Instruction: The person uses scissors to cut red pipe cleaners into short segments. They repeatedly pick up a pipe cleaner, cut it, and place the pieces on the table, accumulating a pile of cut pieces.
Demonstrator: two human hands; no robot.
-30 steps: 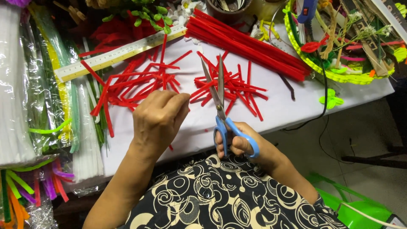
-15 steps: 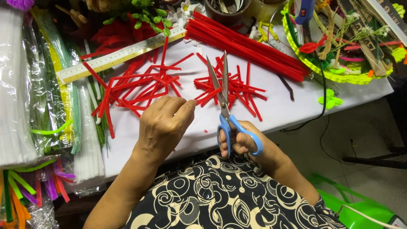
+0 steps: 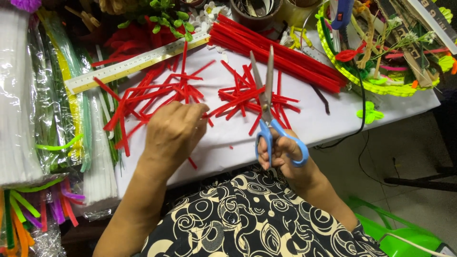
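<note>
The right hand [image 3: 281,152] holds blue-handled scissors [image 3: 269,112] upright with blades slightly parted above the white table [image 3: 309,126], while the left hand [image 3: 173,131] rests among cut red pipe-cleaner pieces [image 3: 152,95] below a ruler [image 3: 133,64].

Fuzzy red pipe cleaners [image 3: 247,93], glossy blue-handled steel scissors [image 3: 269,114], metal ruler [image 3: 135,63]

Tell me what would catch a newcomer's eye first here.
Red pipe-cleaner pieces lie scattered across the white table, with a bundle of long red ones behind them. The right hand holds blue-handled scissors upright, blades slightly apart, while the left hand rests among the cut pieces.
</note>
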